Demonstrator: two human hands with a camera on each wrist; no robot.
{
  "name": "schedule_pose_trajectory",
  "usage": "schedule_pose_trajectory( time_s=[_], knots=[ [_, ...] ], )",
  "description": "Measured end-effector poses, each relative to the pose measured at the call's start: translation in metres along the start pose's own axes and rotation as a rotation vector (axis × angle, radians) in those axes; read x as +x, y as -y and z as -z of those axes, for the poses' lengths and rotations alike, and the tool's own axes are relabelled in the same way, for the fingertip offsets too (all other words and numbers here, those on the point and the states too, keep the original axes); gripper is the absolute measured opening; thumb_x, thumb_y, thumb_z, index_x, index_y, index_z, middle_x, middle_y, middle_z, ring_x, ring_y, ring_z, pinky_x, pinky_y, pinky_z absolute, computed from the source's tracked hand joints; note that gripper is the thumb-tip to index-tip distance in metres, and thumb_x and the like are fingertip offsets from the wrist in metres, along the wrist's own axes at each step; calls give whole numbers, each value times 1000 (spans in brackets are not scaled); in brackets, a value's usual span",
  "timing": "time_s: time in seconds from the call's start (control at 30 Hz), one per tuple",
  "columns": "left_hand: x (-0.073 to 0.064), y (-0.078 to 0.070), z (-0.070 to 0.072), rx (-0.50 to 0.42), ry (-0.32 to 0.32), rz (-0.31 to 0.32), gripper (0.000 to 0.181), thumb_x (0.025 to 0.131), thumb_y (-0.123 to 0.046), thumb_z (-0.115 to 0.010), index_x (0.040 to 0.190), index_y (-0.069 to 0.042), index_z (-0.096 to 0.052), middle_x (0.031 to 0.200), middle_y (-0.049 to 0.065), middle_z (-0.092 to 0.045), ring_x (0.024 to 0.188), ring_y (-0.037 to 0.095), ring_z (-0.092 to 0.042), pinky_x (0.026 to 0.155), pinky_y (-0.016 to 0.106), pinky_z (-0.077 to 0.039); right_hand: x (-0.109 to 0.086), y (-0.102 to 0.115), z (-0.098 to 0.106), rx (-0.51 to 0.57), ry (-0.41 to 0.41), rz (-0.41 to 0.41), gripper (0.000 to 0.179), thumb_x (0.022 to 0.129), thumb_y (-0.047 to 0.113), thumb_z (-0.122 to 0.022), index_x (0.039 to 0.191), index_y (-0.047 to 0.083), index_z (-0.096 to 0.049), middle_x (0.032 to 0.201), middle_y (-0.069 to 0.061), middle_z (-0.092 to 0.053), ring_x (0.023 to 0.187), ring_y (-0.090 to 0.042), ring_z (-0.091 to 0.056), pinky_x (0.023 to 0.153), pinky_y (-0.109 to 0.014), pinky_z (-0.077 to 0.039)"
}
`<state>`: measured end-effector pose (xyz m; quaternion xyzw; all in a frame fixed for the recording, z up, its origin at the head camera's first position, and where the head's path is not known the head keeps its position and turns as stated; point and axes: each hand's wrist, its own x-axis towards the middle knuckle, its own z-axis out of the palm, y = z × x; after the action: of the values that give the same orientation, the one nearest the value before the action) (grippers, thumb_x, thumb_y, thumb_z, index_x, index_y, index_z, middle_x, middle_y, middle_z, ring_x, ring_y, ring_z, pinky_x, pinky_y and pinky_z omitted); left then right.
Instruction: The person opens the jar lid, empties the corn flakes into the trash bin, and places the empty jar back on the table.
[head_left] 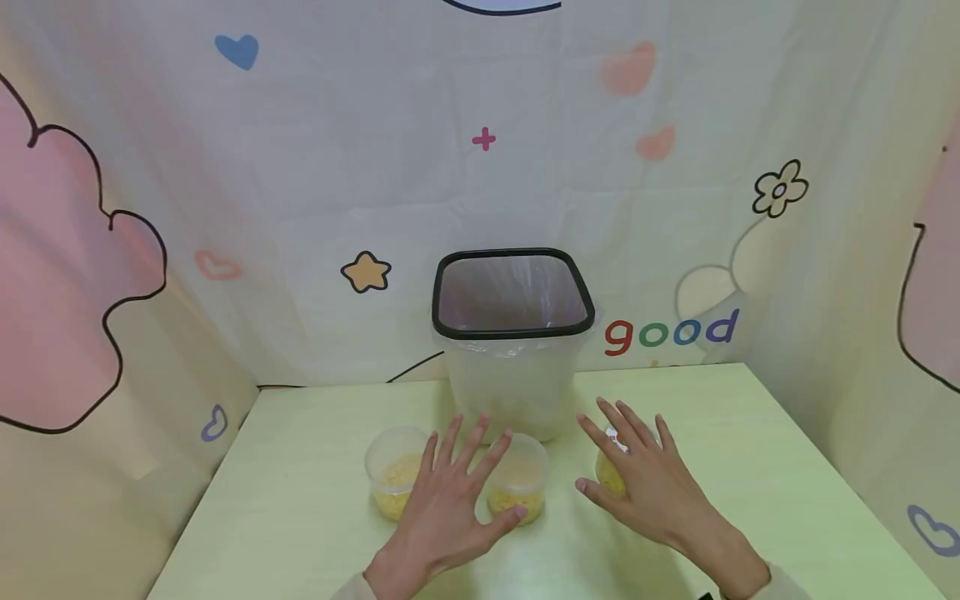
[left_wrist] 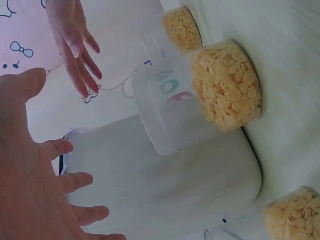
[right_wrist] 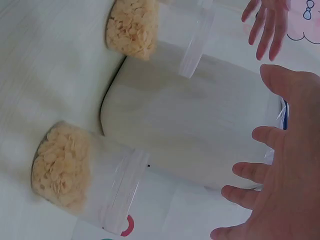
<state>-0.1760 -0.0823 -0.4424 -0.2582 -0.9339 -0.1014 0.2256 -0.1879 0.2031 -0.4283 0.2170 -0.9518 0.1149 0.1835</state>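
Observation:
Both hands hover over the table with fingers spread, holding nothing. My left hand (head_left: 447, 504) is between a left clear plastic jar (head_left: 384, 475) and a middle jar (head_left: 521, 473), partly covering both. Above a right jar (head_left: 609, 477) is my right hand (head_left: 651, 482), which hides much of it. All three jars stand upright, partly filled with pale yellow flakes. In the left wrist view, the flakes (left_wrist: 227, 85) of the middle jar fill its lower part. The right wrist view shows the right jar (right_wrist: 62, 167) apart from the fingers. Whether the jars are lidded I cannot tell.
Behind the jars, a pale bin (head_left: 513, 383) with a black rim (head_left: 513, 334) and a clear liner stands against the backdrop (head_left: 337, 167). Printed cloth surrounds the pale green table (head_left: 300, 467) at the back and both sides.

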Motion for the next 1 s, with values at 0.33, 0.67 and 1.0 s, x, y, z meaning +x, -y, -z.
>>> schedule_pose_trajectory(
  time_s=[0.33,0.67,1.0],
  knots=[
    [2,-5,-4,-12,-5,-7,78,85,-71,-54,151,-33,-36,162,2,-29,149,36,-26,112,63,-31,0,-18,-2,-13,40,-55,73,88,60,-61,150,28,-40,159,-10,-33,146,-38,-29,111,-72,-18],
    [5,-6,-2,3,2,-13,78,88,-74,-44,154,-36,-29,162,1,-29,149,36,-27,113,60,-31,9,-38,-18,10,54,-108,72,88,58,-61,149,25,-42,157,-13,-35,144,-41,-31,105,-76,-24],
    [7,-11,-4,1,23,-7,78,89,-76,-40,155,-39,-21,166,-6,-17,152,31,-19,115,60,-29,9,-58,-34,8,92,-155,70,88,58,-62,147,23,-46,154,-14,-38,139,-44,-36,97,-71,-39]
  ],
)
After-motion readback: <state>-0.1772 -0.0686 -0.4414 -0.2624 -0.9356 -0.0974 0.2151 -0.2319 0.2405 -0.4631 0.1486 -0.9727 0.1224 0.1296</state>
